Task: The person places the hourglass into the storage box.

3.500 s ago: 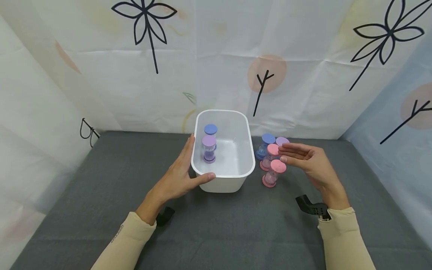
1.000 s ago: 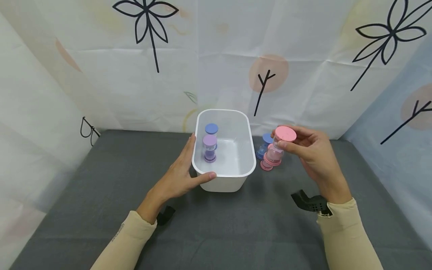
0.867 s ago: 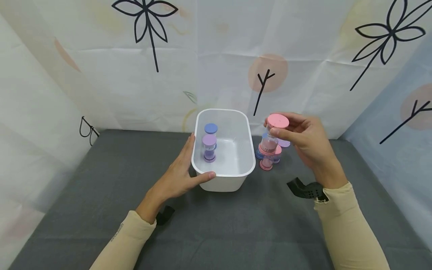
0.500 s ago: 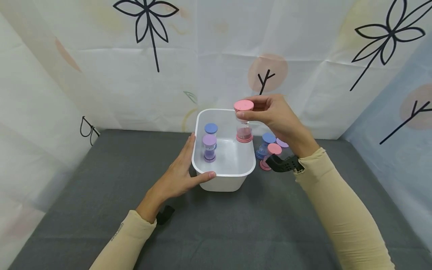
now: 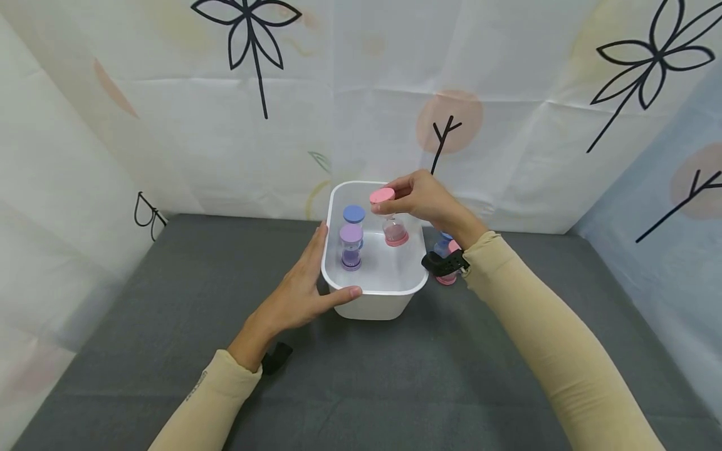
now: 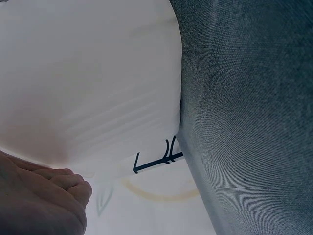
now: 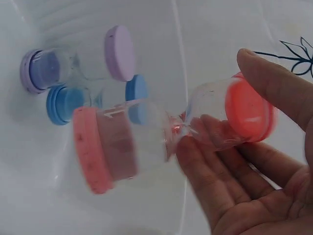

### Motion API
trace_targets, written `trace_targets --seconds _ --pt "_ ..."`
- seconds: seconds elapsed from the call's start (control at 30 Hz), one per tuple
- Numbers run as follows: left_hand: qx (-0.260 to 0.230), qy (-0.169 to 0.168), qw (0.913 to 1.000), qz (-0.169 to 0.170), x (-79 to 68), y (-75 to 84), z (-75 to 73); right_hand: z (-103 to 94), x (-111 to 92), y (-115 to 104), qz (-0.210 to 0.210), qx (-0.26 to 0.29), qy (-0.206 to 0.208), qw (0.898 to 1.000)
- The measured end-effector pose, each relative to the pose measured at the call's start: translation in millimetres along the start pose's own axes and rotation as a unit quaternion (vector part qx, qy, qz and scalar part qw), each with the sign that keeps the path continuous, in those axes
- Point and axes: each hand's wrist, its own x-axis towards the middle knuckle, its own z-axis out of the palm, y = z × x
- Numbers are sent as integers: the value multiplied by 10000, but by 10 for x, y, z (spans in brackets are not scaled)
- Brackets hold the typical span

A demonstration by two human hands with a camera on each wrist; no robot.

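Observation:
My right hand pinches a pink-capped sand timer by its upper end, tilted, inside the white plastic bin. In the right wrist view the thumb and fingers hold one pink end of the timer, and pink sand sits in the far bulb. A purple sand timer and a blue one stand upright at the bin's left side. My left hand rests against the bin's left wall with straight fingers, its thumb along the front rim.
Right of the bin, a blue sand timer and a pink one stand on the grey cloth-covered table, partly hidden by the right wrist strap. A printed white curtain hangs behind the bin.
My right hand has picked up the front pink sand timer from the group at the right and carried it left into the bin. My left hand has stayed against the bin.

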Motion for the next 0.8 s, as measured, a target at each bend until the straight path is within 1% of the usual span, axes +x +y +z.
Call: trace_targets --seconds 0.07,0.2,0.3,0.43,0.57,0.8 --pt "8 -11 10000 -49 0 0 2 22 19 15 44 -146 -84 9998" --pt "-6 -22 10000 -86 1 5 4 56 44 35 4 -436 -206 9988" --pt "-5 -39 10000 -89 -2 8 0 79 72 56 -54 -639 -400 9971" --pt "31 -50 9999 -119 -11 16 -8 115 111 88 -15 -909 -667 9936" --pt "62 -52 9999 -117 -11 18 -8 141 130 96 56 -1294 -666 9893" --pt "87 -45 9998 -167 -13 14 -7 174 183 96 32 -1846 -684 9804"
